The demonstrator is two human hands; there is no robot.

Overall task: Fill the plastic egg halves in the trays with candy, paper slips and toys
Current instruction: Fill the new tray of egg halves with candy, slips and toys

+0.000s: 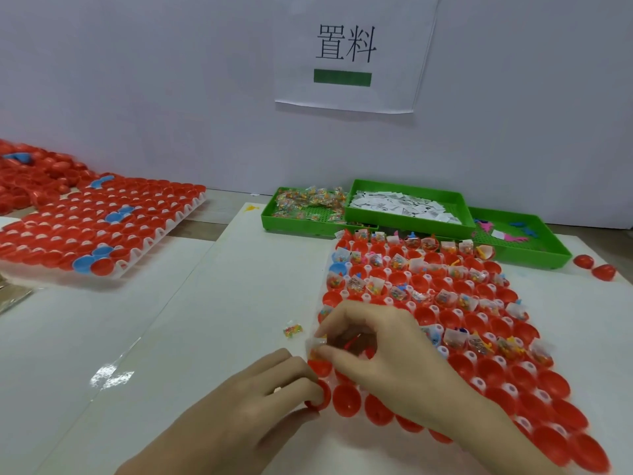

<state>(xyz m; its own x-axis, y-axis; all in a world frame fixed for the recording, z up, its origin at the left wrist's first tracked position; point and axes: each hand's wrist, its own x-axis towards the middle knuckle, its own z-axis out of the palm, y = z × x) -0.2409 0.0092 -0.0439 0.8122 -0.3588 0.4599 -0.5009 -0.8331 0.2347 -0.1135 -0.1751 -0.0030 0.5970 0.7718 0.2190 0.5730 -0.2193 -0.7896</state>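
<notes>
Your left hand [274,389] sits nearest, fingers curled round a red egg half [320,395] at the near-left corner of the tray [445,320], probably to steady it. Right hand [373,341] is just beyond, fingers pinching a clear candy packet [317,347] over a near-left cup, likely to drop or tuck it in. A red bit shows under those fingers; can't tell what it is.

Far rows hold packets, slips and toys; near rows look mostly bare, so plenty left. One stray packet [293,330] lies on the desk [205,337] left of the tray.

Supplies are far: three green bins with candy [308,200], paper slips [404,204] and toys [507,231]. The slip bin overlaps both neighbours, hiding part of their contents. A second tray [102,221] of halves waits far left, cut off by the frame edge.
</notes>
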